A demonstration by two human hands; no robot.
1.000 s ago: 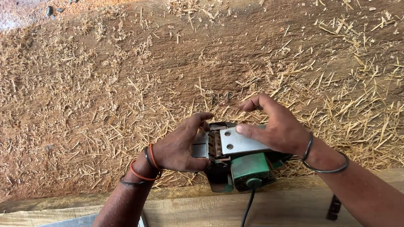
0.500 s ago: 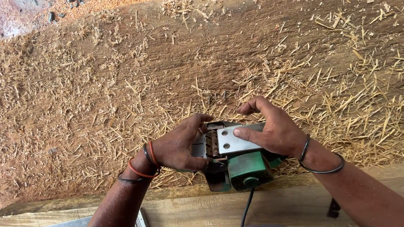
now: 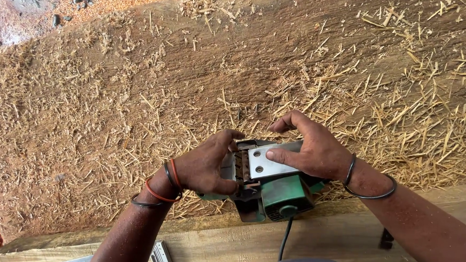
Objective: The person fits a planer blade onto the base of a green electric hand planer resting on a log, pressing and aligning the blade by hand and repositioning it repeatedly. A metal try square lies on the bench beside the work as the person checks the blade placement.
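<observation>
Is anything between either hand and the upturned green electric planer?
Nothing visible. The left hand grips the green planer at its side, and the right hand lies on its metal sole plate. Wood shavings lie around on the timber slab, not between.
</observation>
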